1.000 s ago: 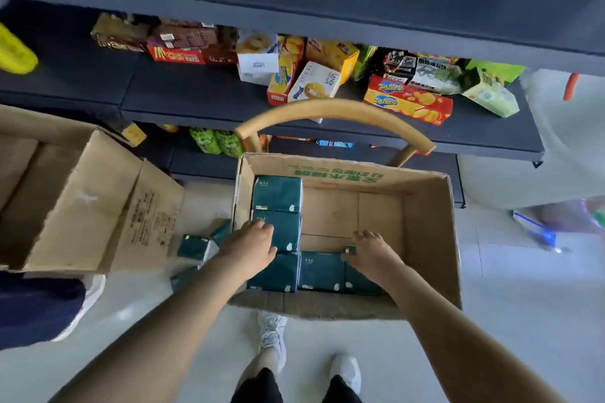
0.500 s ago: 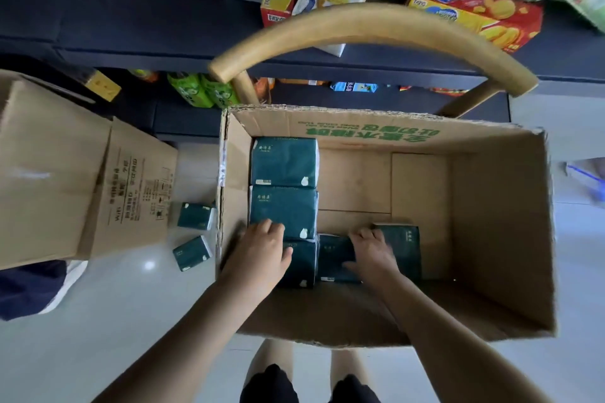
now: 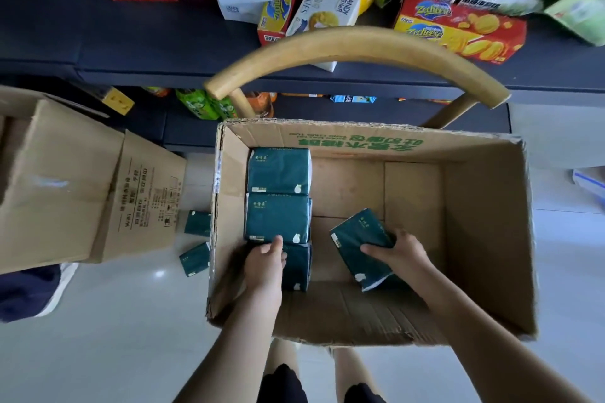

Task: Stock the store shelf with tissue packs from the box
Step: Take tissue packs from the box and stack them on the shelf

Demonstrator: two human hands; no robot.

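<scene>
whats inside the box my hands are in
Three dark green tissue packs line the box's left wall, the nearest partly covered by the left hand. The right hand holds a fourth, tilted pack. Anything beneath them is hidden.

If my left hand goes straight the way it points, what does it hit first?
Likely the middle dark green tissue pack of the left column in the brown cardboard box; the fingertip of your left hand seems at its near edge.
</scene>
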